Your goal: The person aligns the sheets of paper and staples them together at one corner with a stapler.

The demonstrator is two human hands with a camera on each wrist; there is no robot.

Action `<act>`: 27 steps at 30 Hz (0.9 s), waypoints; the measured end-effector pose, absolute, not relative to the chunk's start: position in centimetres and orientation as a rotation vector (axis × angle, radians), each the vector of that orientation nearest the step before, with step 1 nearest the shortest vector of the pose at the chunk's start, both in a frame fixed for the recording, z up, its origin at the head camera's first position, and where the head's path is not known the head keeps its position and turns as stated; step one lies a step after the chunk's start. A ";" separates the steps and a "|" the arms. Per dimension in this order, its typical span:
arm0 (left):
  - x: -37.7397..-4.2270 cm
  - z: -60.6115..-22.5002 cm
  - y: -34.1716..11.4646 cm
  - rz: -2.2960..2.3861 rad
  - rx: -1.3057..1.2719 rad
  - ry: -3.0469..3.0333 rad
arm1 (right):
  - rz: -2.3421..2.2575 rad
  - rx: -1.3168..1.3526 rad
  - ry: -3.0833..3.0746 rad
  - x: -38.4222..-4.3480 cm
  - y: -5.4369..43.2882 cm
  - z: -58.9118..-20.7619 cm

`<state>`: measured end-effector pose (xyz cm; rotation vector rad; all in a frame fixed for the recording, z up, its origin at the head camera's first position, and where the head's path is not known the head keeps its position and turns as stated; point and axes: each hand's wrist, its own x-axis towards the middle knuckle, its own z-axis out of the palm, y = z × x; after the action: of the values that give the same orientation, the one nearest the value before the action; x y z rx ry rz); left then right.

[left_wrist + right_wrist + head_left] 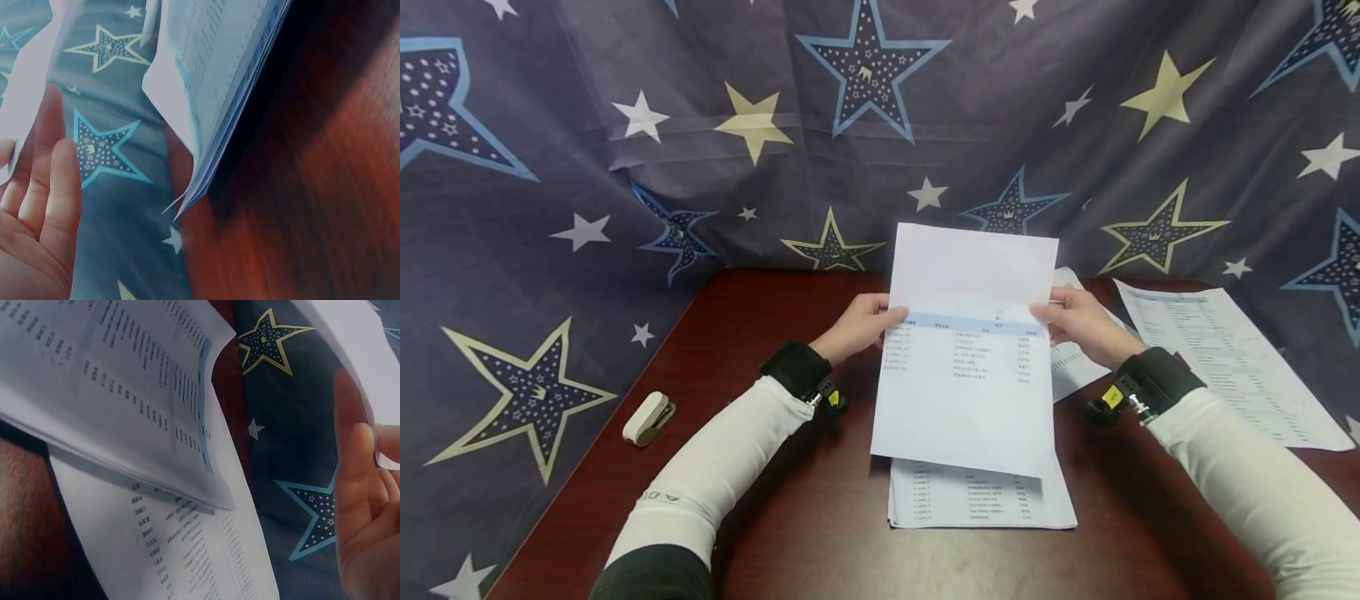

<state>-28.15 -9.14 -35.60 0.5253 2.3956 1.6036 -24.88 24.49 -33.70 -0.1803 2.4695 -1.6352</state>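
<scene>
A printed sheet of paper (pixel 962 417) with a blue header band is held up in the head view by both hands. My left hand (pixel 859 327) pinches its left edge, thumb in front and fingers behind. On the opposite edge my right hand (pixel 1086 325) pinches it the same way. Below the raised sheet lies a stack of printed papers (pixel 985 504), mostly covered by it in the head view. Both wrist views show the stack (pixel 215 81) on the table, its corners curling up, with the held sheet (pixel 356 350) apart from it.
A white stapler (pixel 649 418) lies at the left of the dark red wooden table (pixel 782 533). More printed sheets (pixel 1232 367) lie at the right, one (pixel 1078 358) partly behind my right hand. A star-patterned curtain (pixel 700 125) hangs along the back and left side.
</scene>
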 end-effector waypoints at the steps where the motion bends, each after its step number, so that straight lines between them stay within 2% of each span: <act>1: -28.0 -35.7 -9.1 1.618 0.505 2.378 | -1.627 -0.182 2.468 -24.9 24.5 -33.7; 15: -26.0 -38.2 -9.4 1.388 0.422 2.284 | -1.462 -0.146 2.479 -24.1 24.7 -36.4; 27: -26.1 -39.8 -9.7 1.077 0.559 2.374 | -1.248 -0.040 2.599 -23.4 24.1 -39.1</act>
<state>-26.05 -9.71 -39.79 0.5593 2.3743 1.0773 -23.42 24.13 -39.09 -0.0399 2.5993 -1.2476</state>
